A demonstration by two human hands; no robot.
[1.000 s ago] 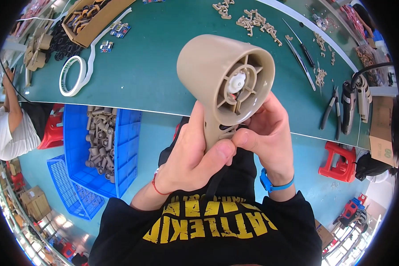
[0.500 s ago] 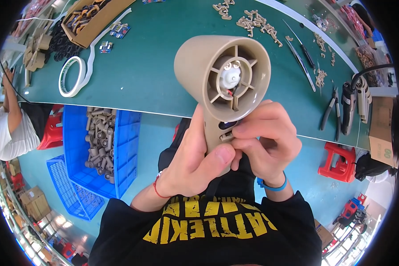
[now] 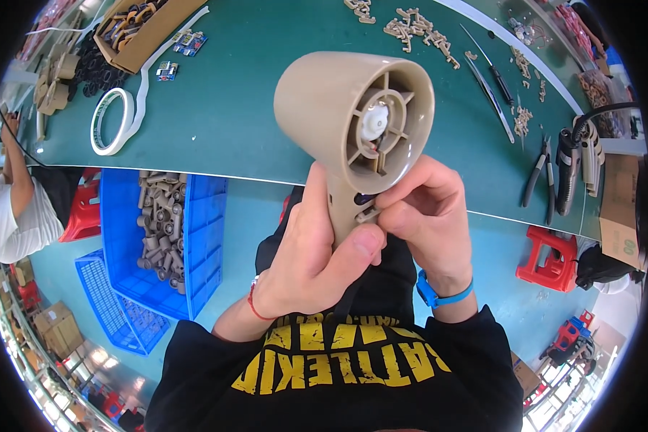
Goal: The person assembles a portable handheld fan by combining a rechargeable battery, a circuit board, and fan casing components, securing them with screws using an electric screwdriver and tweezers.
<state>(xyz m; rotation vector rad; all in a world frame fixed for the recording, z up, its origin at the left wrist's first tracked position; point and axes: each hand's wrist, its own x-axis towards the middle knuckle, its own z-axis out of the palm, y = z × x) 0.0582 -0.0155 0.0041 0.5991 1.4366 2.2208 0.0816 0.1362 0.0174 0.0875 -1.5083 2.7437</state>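
Observation:
A beige handheld fan body [image 3: 311, 104] is held up over my lap, its round open end facing up and to the right. Inside that end sit a spoked ring and a white motor hub [image 3: 375, 124]. My left hand [image 3: 309, 252] is closed around the handle, thumb along its front. A small beige clip-like piece [image 3: 368, 214] lies at a dark slot in the handle. The thumb and forefinger of my right hand [image 3: 432, 212] pinch at this piece; whether it is seated in the slot I cannot tell.
Several small beige clips [image 3: 419, 30] lie scattered on the green table [image 3: 230, 108]. Tweezers [image 3: 491, 101], pliers [image 3: 538, 176] and an electric screwdriver [image 3: 567, 173] are on the right. A tape roll [image 3: 96, 129] lies left, above a blue crate [image 3: 205, 245] of beige parts.
The fan body has shifted slightly left and up and turned a little. My right hand has moved slightly left, its fingers drawn closer around the small piece.

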